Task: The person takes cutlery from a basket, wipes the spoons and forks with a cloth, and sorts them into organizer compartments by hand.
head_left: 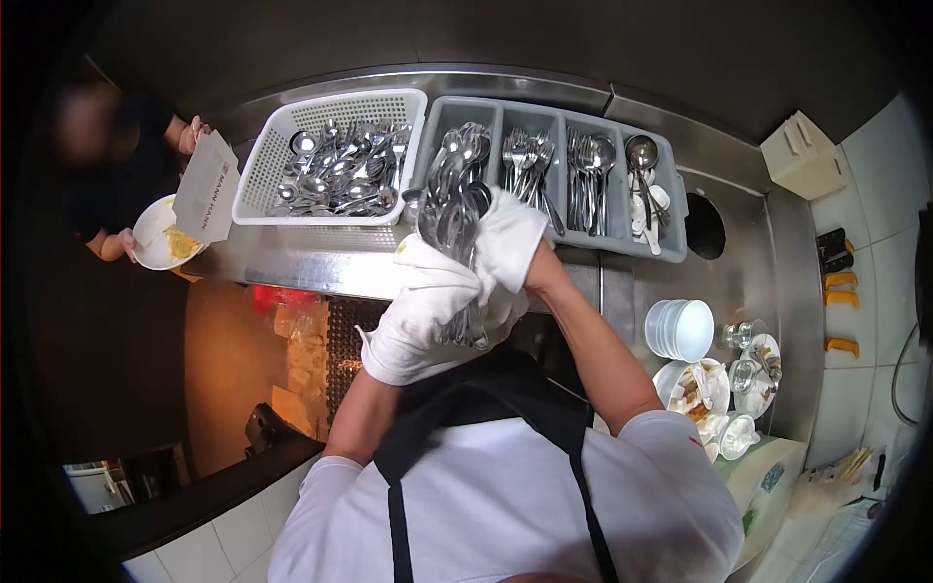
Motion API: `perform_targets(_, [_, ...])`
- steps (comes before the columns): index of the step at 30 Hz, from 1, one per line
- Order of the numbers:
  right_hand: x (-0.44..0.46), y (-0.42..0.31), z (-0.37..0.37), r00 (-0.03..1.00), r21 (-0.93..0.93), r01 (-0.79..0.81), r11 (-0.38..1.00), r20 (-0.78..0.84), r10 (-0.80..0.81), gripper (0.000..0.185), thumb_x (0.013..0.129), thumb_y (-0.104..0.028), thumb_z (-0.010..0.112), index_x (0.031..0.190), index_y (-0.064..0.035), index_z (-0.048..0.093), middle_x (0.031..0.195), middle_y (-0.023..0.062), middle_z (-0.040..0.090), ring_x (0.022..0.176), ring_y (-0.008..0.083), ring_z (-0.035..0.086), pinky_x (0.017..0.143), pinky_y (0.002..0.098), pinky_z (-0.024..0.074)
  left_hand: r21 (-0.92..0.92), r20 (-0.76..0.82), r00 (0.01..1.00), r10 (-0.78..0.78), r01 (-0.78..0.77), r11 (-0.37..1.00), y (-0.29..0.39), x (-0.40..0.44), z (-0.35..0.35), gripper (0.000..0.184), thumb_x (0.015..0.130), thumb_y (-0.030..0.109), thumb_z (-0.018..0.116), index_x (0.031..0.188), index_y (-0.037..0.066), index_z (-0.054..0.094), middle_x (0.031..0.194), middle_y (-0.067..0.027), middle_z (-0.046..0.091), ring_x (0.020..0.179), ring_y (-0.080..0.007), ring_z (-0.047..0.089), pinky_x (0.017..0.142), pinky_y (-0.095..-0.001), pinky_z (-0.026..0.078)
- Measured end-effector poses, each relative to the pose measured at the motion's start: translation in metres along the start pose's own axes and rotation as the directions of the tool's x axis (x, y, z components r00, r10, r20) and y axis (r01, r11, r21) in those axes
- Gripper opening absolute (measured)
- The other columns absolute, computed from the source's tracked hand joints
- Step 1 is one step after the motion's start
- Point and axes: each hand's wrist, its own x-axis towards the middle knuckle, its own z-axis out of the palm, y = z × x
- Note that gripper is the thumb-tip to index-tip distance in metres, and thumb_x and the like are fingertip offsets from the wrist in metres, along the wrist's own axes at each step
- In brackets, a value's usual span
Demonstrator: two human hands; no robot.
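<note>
A thick bunch of metal spoons (453, 225) stands between my two hands, bowls toward the far side and handles toward my apron. A white towel (499, 219) wraps around the bunch and covers both hands. My left hand (413, 330) grips the handles through the cloth; its fingers are hidden. From the right, my right hand (525, 255) presses the towel closed against the spoons, fingers also covered. Just beyond is the grey cutlery tray (669, 209), with spoons in its left compartment, partly behind the held bunch. Forks (526, 160) and more spoons (589, 175) fill other compartments.
A white perforated basket (255, 185) of mixed cutlery (340, 170) stands left of the tray. At far left another person holds a bowl (154, 233) and a printed card (209, 189). Stacked bowls (680, 330) and dirty dishes (702, 389) are at right, near a counter hole (705, 225).
</note>
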Motion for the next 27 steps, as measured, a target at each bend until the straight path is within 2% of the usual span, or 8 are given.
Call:
perform_targets(5, [0.008,0.016,0.012,0.985,0.289,0.122,0.950,-0.150,-0.081,0.037,0.077,-0.005,0.072,0.112,-0.0022,0.061,0.107,0.0079,0.062,0.094,0.0192,0.059,0.083,0.0338,0.0480,0.344,0.101,0.992,0.078,-0.108,0.933,0.016,0.005,-0.012,0.020,0.075,0.000,0.069,0.094,0.002,0.065,0.096,-0.0093,0.068,0.090,-0.0205,0.066,0.080,-0.0292,0.053])
perform_targets(8, [0.005,0.017,0.009,0.932,-0.456,0.160,0.875,-0.222,-0.286,0.031,0.078,-0.009,0.070,0.108,-0.0022,0.064,0.108,0.0141,0.065,0.098,0.0282,0.062,0.084,0.0388,0.0485,-0.418,-0.025,0.975,-0.219,0.189,0.889,-0.030,-0.016,0.005,0.017,0.075,-0.001,0.067,0.092,0.002,0.066,0.094,-0.0109,0.068,0.087,-0.0225,0.066,0.079,-0.0296,0.054])
perform_targets(12, [0.009,0.019,0.020,0.858,-0.637,0.200,0.745,-0.253,-0.447,0.023,0.080,-0.012,0.066,0.101,-0.0029,0.066,0.102,0.0126,0.066,0.093,0.0300,0.063,0.084,0.0406,0.0505,-0.198,-0.110,0.992,0.060,-0.081,0.977,-0.043,-0.019,-0.009,0.018,0.073,-0.003,0.067,0.090,0.002,0.066,0.092,-0.0102,0.068,0.085,-0.0232,0.067,0.078,-0.0313,0.054])
perform_targets(16, [0.011,-0.012,0.038,0.989,-0.058,-0.027,0.998,-0.149,0.018,0.031,0.082,-0.007,0.067,0.113,-0.0035,0.061,0.105,0.0091,0.065,0.093,0.0197,0.065,0.080,0.0281,0.0521,-0.185,-0.142,0.981,0.136,-0.161,0.969,-0.041,-0.020,-0.041,0.027,0.064,-0.003,0.074,0.088,0.003,0.066,0.090,-0.0096,0.068,0.086,-0.0240,0.067,0.077,-0.0330,0.054])
perform_targets(20, [0.019,-0.030,0.070,0.954,0.426,-0.066,0.902,-0.239,0.182,0.034,0.078,-0.001,0.068,0.111,-0.0023,0.062,0.104,0.0094,0.065,0.089,0.0180,0.064,0.077,0.0266,0.0518,-0.078,-0.190,0.962,0.198,-0.216,0.973,-0.055,-0.046,-0.056,0.028,0.059,-0.004,0.077,0.084,0.004,0.067,0.087,-0.0086,0.068,0.083,-0.0233,0.067,0.076,-0.0331,0.054])
perform_targets(23, [0.028,0.004,0.061,0.931,-0.260,-0.014,0.965,-0.356,-0.083,0.029,0.077,-0.003,0.067,0.106,-0.0005,0.064,0.101,0.0125,0.065,0.090,0.0207,0.064,0.077,0.0290,0.0515,0.000,-0.193,0.936,0.294,-0.300,0.954,-0.063,-0.050,-0.074,0.021,0.063,-0.003,0.075,0.081,0.004,0.068,0.084,-0.0078,0.069,0.079,-0.0226,0.068,0.074,-0.0331,0.054])
perform_targets(25, [0.030,0.003,0.062,0.873,-0.537,0.097,0.838,-0.358,-0.330,0.024,0.082,-0.005,0.066,0.105,-0.0001,0.062,0.101,0.0116,0.065,0.092,0.0197,0.063,0.079,0.0290,0.0505,-0.261,-0.069,0.992,0.109,-0.123,0.957,-0.077,-0.057,-0.079,0.013,0.068,0.003,0.072,0.081,0.003,0.069,0.082,-0.0081,0.070,0.077,-0.0227,0.069,0.072,-0.0335,0.055])
perform_targets(27, [0.022,0.003,0.087,0.878,-0.059,-0.043,0.997,-0.478,0.010,0.027,0.089,-0.007,0.064,0.115,-0.0024,0.058,0.101,0.0068,0.064,0.087,0.0160,0.062,0.076,0.0289,0.0517,-0.158,-0.122,0.953,0.276,-0.293,0.943,-0.088,-0.051,-0.080,0.014,0.068,0.006,0.071,0.082,0.002,0.070,0.083,-0.0088,0.071,0.077,-0.0228,0.069,0.072,-0.0337,0.055])
